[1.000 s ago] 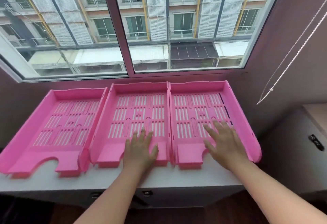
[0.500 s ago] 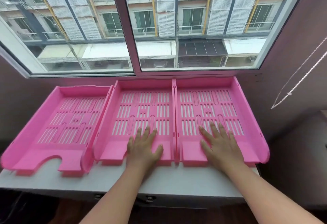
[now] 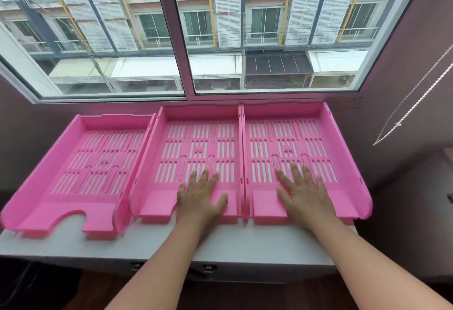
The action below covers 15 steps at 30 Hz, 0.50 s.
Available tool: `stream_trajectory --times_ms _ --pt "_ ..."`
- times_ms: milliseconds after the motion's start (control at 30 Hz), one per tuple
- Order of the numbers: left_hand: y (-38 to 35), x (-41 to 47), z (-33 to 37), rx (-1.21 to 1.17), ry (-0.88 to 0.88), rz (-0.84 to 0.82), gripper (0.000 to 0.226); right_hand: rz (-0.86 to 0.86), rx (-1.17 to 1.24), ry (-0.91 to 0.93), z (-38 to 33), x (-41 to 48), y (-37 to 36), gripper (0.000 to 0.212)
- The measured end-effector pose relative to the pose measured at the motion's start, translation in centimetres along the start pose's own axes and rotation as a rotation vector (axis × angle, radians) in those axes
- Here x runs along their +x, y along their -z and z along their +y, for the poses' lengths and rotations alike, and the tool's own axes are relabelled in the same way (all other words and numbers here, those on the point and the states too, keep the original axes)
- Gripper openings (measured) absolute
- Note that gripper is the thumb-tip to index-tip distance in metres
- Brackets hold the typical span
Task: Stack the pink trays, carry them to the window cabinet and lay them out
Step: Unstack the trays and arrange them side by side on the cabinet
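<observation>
Three pink slotted trays lie side by side on the white window cabinet [image 3: 245, 243], under the window. The left tray [image 3: 81, 162] sits slightly askew, its right edge against the middle tray [image 3: 196, 143]. The middle and right tray [image 3: 286, 143] touch along their side walls, their back edges near the sill. My left hand [image 3: 201, 199] lies flat, fingers spread, on the front of the middle tray. Spread the same way, my right hand [image 3: 304, 197] presses flat on the front of the right tray. Neither hand grips anything.
A large window [image 3: 186, 30] rises directly behind the trays. A beaded blind cord [image 3: 414, 104] hangs at the right by the wall. A lower cabinet [image 3: 438, 187] stands at the far right. The cabinet's front edge has latches [image 3: 208, 267] below.
The middle and right trays have slid back toward the window under my flat hands, and they now sit straight. The left tray has stayed put.
</observation>
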<state>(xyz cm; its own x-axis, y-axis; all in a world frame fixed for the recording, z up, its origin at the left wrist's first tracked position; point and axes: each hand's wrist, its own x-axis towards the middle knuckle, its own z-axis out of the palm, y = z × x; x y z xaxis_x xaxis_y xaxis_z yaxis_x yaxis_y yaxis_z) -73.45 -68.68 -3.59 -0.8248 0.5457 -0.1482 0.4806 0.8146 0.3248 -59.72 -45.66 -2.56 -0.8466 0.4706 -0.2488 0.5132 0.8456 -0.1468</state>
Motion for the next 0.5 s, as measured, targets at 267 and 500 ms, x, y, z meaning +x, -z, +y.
stream_trajectory --times_ms 267,500 --pt "5.0 0.1 -0.8 0.001 -0.108 0.075 0.07 0.093 0.127 -0.032 -3.3 0.3 3.3 0.063" --pt "11.9 -1.0 -10.2 0.016 -0.085 0.347 0.066 0.281 0.101 0.218 -14.9 -0.1 5.9 0.061"
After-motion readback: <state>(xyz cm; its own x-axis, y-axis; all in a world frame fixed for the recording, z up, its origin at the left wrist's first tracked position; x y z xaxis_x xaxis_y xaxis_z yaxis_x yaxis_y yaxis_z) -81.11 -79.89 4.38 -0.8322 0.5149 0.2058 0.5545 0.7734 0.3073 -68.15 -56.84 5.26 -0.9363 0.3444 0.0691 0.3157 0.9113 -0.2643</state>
